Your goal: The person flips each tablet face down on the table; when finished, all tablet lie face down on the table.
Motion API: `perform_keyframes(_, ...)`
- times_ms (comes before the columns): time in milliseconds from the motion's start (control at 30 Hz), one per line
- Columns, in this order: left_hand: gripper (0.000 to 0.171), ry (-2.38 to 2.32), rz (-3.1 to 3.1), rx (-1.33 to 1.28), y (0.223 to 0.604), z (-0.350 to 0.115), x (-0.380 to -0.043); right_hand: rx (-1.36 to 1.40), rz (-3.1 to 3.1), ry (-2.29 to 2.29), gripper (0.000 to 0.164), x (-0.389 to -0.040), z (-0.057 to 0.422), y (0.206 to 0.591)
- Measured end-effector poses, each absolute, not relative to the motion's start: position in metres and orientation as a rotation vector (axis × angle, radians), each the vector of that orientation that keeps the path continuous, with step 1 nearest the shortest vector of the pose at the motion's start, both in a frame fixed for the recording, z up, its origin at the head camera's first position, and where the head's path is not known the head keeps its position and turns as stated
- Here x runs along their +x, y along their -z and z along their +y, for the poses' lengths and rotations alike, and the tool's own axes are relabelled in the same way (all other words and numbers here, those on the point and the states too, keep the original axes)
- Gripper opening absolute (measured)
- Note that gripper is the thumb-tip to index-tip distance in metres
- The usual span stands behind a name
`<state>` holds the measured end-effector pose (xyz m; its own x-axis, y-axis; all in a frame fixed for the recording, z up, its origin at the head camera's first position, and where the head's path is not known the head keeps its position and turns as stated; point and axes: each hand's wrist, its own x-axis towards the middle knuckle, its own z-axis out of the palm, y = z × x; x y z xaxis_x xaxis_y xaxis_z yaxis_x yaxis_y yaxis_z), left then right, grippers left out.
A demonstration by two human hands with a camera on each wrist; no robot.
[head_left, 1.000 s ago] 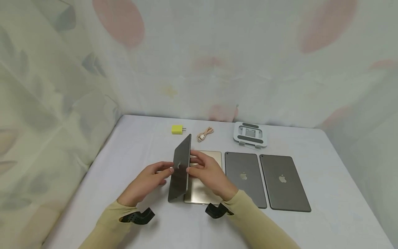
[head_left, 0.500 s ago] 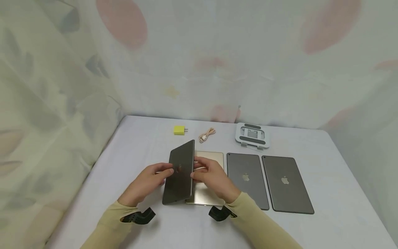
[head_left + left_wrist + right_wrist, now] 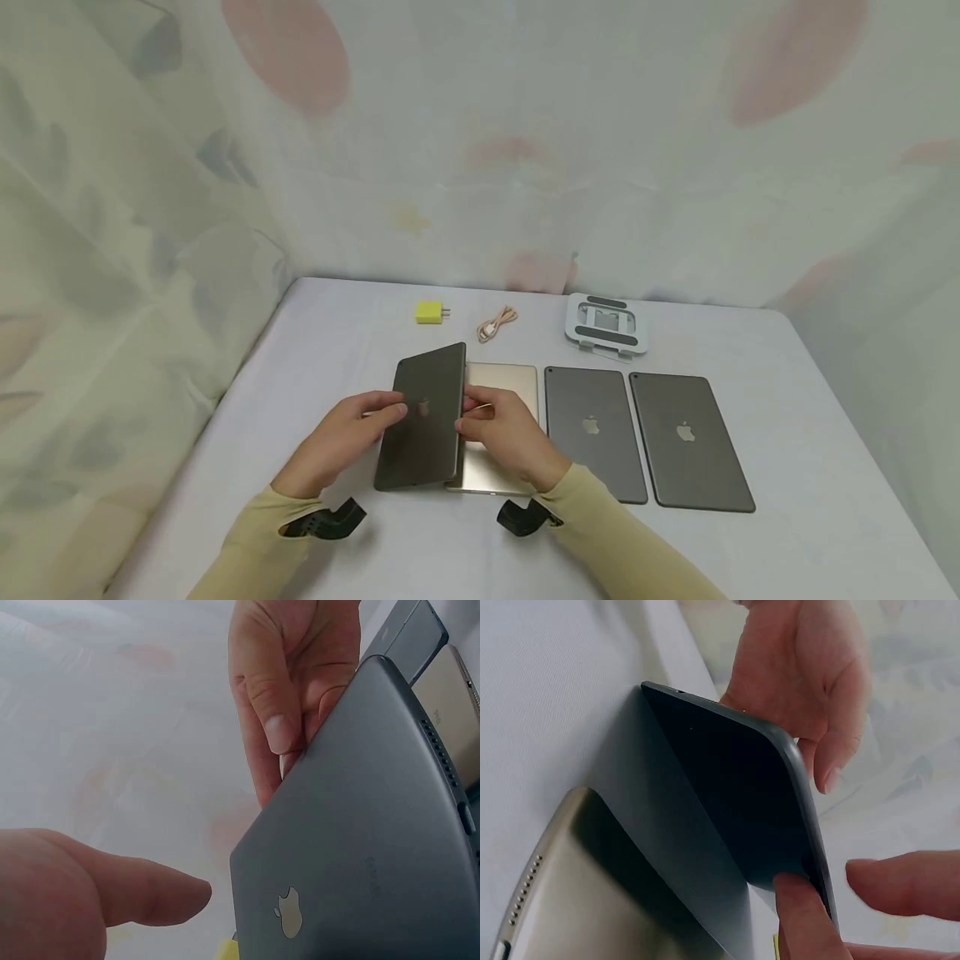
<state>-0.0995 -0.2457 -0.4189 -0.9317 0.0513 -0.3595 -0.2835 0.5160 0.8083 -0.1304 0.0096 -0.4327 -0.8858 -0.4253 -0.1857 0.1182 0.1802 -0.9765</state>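
Observation:
A dark grey tablet [image 3: 427, 425] leans with its left long edge low at the table and its right edge raised, the logo on its back facing up and left. My right hand [image 3: 510, 429] grips the raised right edge; a finger [image 3: 802, 911] lies against the dark screen side, the thumb outside the edge. My left hand [image 3: 345, 433] is at the tablet's left side, fingers loosely extended, its thumb [image 3: 157, 889] apart from the back. Just right of the leaning tablet, partly covered by it and my right hand, lies a gold tablet [image 3: 487, 467].
Two more grey tablets, one in the middle [image 3: 592, 400] and one at the right [image 3: 690, 442], lie face down in a row. Behind stand a yellow charger plug [image 3: 429, 312], a coiled beige cable [image 3: 497, 323] and a folded white stand [image 3: 606, 325]. White cloth covers the table [image 3: 810, 467].
The tablet has tipped from nearly upright toward the left, so more of its back shows, and its lower edge has shifted left. My left hand has moved slightly left with it.

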Motion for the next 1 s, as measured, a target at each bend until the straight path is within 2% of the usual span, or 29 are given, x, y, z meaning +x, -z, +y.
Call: perform_keyframes(1000,0.064,-1.268,2.522,-0.274,0.416,-0.255,-0.099,-0.255,1.822,1.866,0.066,-0.124,-0.011,0.449)
